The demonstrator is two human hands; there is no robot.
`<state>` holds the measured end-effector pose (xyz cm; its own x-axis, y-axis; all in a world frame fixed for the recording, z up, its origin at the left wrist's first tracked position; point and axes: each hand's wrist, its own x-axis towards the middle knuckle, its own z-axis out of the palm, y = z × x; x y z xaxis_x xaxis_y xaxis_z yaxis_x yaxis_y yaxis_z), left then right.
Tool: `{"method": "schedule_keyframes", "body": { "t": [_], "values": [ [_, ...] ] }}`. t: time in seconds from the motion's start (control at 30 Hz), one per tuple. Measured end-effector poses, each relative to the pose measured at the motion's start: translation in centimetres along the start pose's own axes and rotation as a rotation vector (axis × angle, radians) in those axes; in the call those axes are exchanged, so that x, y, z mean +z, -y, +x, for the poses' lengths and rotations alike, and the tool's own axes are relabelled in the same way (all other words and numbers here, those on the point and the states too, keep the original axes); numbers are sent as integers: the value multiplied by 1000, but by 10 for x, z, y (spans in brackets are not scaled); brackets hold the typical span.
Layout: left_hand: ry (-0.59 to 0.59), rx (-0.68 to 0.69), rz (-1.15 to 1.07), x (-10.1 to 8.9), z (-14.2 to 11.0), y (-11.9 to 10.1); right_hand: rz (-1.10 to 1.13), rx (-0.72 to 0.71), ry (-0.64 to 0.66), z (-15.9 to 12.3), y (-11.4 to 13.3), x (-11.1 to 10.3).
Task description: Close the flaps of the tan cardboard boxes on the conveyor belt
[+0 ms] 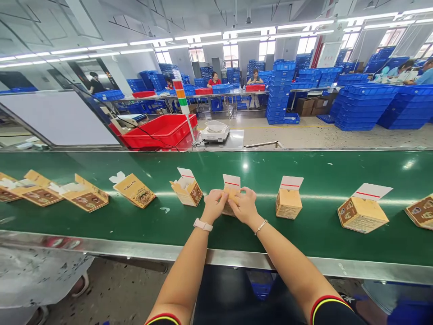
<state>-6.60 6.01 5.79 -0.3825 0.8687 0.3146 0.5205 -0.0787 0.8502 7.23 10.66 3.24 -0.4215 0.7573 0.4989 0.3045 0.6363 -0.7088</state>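
Right before you, your left hand point(214, 205) and right hand point(245, 205) bend inward, fingers half-curled against the carton point(231, 193); whether they grip it, I cannot tell. It stands on the green belt point(324, 171), white flap point(232, 180) pointing up, its long axis masked by your hands. Beyond sit a red bin point(152, 141) and scale point(215, 132), then stacked blue crates point(279, 95).

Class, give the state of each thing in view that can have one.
Handled tan cardboard box: upright, white flap raised.
Left hand: touching that box.
Right hand: touching that box.
Tan box just right: upright, white flap raised.
Tan box just left: upright, flaps open.
Next tan box left: lying down, flaps open.
Red-orange-green signal lamp: unclear if lit.
Blue plastic crates: stacked.
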Motion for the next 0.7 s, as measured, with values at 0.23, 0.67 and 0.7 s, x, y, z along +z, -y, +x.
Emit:
{"method": "schedule_keyframes", "body": {
  "t": [0.23, 0.67, 0.7],
  "values": [
    [-5, -349, -301, 20, 15, -14, 279, 362, -281, 6, -19, 10],
    [131, -430, -464, 39, 13, -31, 405, 555, -389, 10, -31, -16],
    [36, -379, -458, 33, 7, -29, 375, 525, -446, 4, -27, -22]
  ]
}}
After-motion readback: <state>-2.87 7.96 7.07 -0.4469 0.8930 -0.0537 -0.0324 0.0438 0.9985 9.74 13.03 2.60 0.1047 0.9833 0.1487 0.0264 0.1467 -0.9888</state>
